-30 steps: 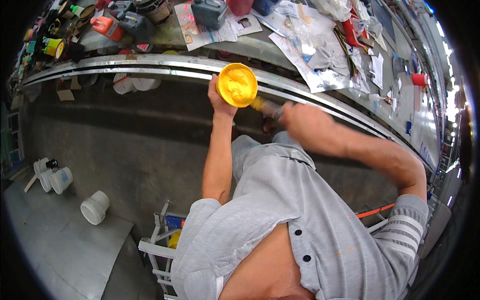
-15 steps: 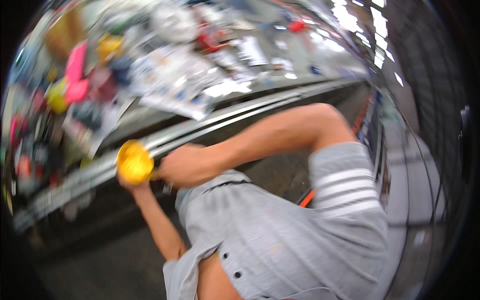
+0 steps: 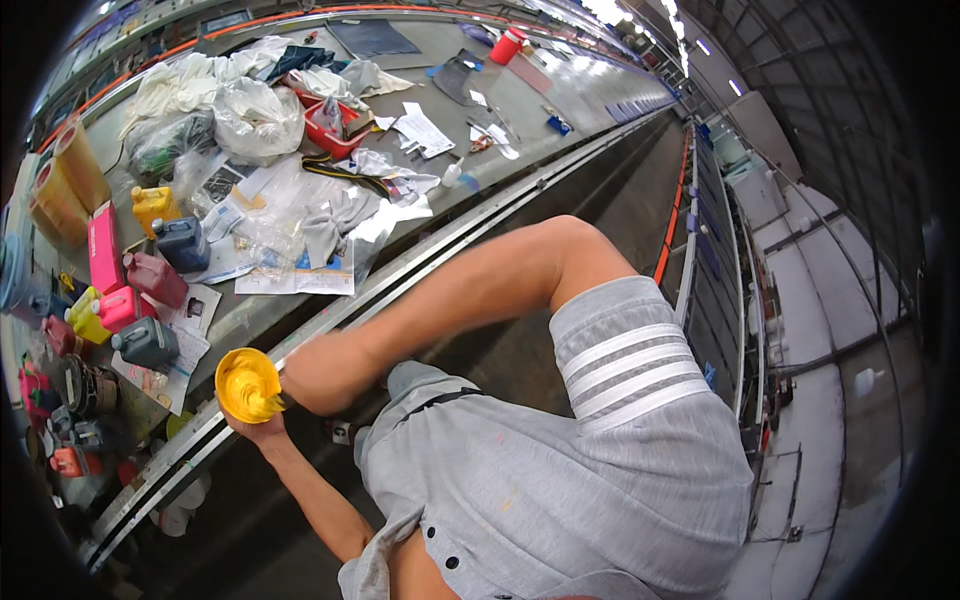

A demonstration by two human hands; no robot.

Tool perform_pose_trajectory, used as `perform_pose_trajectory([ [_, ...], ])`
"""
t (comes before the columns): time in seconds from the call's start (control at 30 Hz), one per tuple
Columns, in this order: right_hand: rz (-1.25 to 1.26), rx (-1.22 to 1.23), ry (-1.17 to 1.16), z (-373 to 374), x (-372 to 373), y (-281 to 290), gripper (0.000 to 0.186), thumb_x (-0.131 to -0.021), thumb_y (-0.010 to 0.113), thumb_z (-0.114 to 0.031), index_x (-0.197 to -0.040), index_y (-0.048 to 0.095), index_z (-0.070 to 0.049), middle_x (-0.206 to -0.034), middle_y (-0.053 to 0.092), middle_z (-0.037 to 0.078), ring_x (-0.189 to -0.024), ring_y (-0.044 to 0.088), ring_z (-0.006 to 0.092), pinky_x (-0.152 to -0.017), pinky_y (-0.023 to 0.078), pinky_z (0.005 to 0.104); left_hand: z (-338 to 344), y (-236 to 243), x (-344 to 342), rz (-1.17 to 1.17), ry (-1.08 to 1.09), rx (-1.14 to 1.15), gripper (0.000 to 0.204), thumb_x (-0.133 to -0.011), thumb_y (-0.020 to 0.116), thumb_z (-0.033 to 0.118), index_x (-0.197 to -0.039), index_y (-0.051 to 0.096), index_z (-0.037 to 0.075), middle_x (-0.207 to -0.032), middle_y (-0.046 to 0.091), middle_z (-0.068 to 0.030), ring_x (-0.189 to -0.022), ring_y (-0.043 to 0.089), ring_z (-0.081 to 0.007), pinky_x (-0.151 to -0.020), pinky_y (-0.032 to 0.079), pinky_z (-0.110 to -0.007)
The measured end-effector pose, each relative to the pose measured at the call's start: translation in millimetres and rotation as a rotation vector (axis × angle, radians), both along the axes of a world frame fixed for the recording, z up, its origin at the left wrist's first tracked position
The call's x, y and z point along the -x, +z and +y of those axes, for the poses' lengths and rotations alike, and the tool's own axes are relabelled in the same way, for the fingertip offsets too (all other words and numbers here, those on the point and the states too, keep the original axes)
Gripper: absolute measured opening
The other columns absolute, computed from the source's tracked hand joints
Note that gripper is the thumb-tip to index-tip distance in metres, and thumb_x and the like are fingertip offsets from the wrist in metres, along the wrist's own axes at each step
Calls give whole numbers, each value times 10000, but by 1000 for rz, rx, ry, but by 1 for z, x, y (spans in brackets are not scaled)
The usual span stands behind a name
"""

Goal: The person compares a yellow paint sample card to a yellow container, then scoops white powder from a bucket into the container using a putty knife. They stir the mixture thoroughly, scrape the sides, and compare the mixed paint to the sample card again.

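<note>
My left hand (image 3: pixel 258 428) is wrapped round the underside of a yellow cup (image 3: pixel 226 385), which tilts so that its mouth faces me. Thick yellow paint (image 3: pixel 250 388), swirled on top, fills much of it. Close against the cup's right rim is my right hand (image 3: pixel 325 372), its fingers closed on a stirring tool (image 3: pixel 286 400). Only a short bit of the tool shows at the paint; the rest is hidden by the hand. Both hands are over the metal edge rail of the long table.
Jugs of colour crowd the table's left: a yellow jug (image 3: pixel 154 207), a dark blue jug (image 3: pixel 182 244), a pink jug (image 3: pixel 122 308) and a grey jug (image 3: pixel 146 342). Plastic bags (image 3: pixel 258 118), papers and a red basket (image 3: pixel 335 130) lie beyond. The metal rail (image 3: pixel 400 272) runs along the near edge.
The view has steadied and swung, showing more of the table. The cup sits slightly lower and further left in the picture. My right hand stays at its rim.
</note>
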State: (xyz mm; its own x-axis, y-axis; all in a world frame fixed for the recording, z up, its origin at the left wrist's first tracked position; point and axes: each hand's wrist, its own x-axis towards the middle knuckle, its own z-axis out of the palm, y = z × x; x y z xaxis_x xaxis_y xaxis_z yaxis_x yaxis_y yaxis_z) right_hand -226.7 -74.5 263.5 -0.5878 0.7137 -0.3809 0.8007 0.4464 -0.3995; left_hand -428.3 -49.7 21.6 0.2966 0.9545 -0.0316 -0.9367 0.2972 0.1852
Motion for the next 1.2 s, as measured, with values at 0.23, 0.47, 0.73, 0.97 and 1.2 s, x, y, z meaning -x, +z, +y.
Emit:
perform_pose_trajectory([
  [0.23,-144,27,-53,-7,21,37,205,-799,567,-151,-781,683,17,-697,672,213,-686,692,377,-610,555,474,5,3,-11,-24,149,357,590,-991,374,453,-1406,467,45,-1394,530,-179,-1249,542,-355,-1055,434,-548],
  [0.47,-403,-87,-8,-16,-28,47,258,-920,572,-245,-810,645,-22,-784,645,192,-750,679,310,-649,539,465,-7,29,-29,24,55,351,506,-991,460,441,-1225,596,13,-1205,658,-137,-1106,631,-307,-993,484,-449],
  [0.73,-511,-163,227,48,5,67,108,-814,593,-78,-795,669,-4,-823,665,175,-786,685,319,-628,552,398,-10,30,-26,12,-93,193,532,-980,448,435,-1232,590,-11,-1198,657,-159,-1119,628,-298,-1010,480,-450],
  [0.97,601,1286,-1073,-8,-14,-11,220,-1000,518,-203,-951,598,-4,-704,572,-1,-482,436,53,-399,347,211,3,5,-54,-4,275,315,560,-961,427,493,-1299,558,67,-1289,609,-121,-1213,564,-311,-1053,445,-483],
  [1.2,967,1238,-1088,17,-21,-43,190,-992,544,-219,-944,577,-38,-725,599,26,-532,532,92,-436,423,233,68,-11,-64,277,308,358,550,-1009,376,503,-1296,551,68,-1291,603,-94,-1205,566,-272,-1041,448,-441],
])
